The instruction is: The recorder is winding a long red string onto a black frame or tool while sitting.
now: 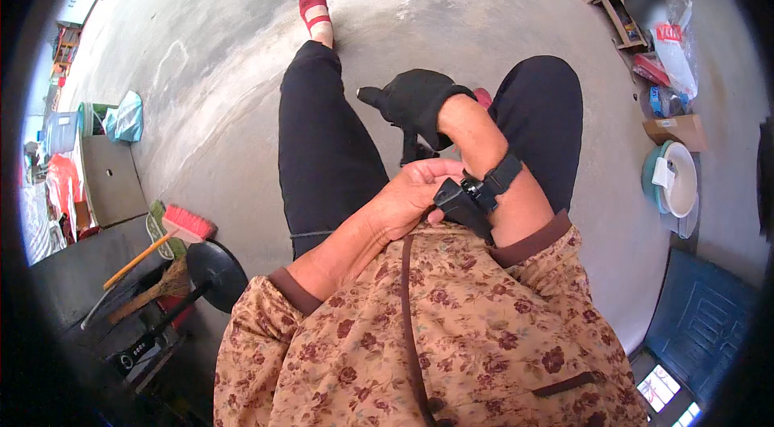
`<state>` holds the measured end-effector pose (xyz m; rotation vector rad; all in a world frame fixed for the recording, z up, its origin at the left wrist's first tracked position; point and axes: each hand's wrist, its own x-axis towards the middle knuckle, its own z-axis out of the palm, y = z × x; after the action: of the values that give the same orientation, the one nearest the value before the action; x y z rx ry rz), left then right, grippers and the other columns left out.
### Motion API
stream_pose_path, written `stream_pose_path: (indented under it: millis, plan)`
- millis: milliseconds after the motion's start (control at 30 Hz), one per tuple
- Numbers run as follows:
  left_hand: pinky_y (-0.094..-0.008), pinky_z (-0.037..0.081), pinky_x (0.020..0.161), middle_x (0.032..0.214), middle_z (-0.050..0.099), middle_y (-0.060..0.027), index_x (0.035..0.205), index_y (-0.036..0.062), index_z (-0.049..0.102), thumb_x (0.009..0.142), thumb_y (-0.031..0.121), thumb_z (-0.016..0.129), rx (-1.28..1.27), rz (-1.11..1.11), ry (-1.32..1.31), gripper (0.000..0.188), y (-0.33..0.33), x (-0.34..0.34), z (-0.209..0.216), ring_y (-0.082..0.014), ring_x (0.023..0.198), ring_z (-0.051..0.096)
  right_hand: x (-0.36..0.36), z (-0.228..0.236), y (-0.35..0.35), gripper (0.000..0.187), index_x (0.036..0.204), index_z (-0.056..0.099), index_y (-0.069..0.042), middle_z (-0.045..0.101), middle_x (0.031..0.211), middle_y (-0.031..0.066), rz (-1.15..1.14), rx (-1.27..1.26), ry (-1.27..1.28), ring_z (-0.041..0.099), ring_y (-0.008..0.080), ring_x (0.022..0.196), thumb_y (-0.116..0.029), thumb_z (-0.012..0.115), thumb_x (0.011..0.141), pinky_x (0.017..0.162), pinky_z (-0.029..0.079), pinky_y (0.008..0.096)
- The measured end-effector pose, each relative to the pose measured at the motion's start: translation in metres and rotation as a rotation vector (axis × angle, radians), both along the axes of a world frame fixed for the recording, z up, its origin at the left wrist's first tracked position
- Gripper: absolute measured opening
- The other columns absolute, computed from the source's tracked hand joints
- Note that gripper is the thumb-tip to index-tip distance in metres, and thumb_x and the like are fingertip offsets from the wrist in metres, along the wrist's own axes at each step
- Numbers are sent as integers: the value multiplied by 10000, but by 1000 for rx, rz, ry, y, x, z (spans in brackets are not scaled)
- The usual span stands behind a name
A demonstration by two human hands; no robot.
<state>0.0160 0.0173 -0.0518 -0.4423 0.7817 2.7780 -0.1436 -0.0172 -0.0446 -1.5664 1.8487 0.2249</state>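
Observation:
My left hand is bare and pinches a small black boxy device at the inner side of my right wrist. A black strap with a buckle-like mount goes around that wrist, next to the device. My right hand, in a black glove, is held above my lap with one finger stretched to the left, its tip pale. The other gloved fingers are mostly hidden behind the back of the hand. Just below the glove hangs a dark piece that I cannot make out.
Beneath my legs lies a grey concrete floor. At the left are a red-bristled broom, a round black disc on a bar, and a cardboard box. Along the right wall stand basins, a small carton and plastic bags.

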Motion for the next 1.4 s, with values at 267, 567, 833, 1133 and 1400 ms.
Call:
stream_pose_path:
  millis: [267, 567, 833, 1133, 1400]
  plan:
    - [-174, 398, 455, 832, 642, 12, 926, 77, 622, 862, 246, 657, -144, 94, -219, 185, -12, 3, 3, -45, 621, 554, -3, -24, 16, 457, 1094, 669, -104, 664, 1057, 129, -304, 183, 63, 628, 305, 974, -468, 502, 874, 894, 458, 398]
    - [-212, 381, 569, 754, 560, 30, 1164, 68, 623, 775, 52, 727, -914, 125, 89, 403, -16, -4, 28, -69, 607, 441, 21, -101, 58, 327, 997, 678, -80, 669, 967, 103, -193, 194, -124, 616, 248, 870, -348, 554, 856, 818, 462, 370]
    - [-275, 470, 589, 787, 631, -64, 868, 30, 678, 746, 45, 739, -1351, 214, 243, 138, -9, -2, 34, -145, 671, 582, 15, -82, 48, 266, 915, 673, -38, 664, 863, 79, -207, 119, -254, 599, 205, 731, -267, 545, 876, 690, 473, 361]
    - [-267, 465, 604, 773, 625, -49, 806, 28, 657, 773, 61, 718, -1305, 73, 325, 77, -21, 20, 33, -157, 683, 579, -12, -64, 35, 313, 987, 694, -69, 689, 867, 76, -267, 365, -518, 636, 226, 698, -317, 539, 876, 614, 499, 369]
    - [-219, 379, 526, 782, 551, 5, 865, 46, 584, 692, 192, 820, -1333, 386, 74, 327, 7, -6, 28, -67, 581, 458, -12, -28, 29, 325, 976, 708, -101, 670, 1015, 146, -502, -27, 212, 645, 315, 954, -356, 547, 854, 807, 509, 401]
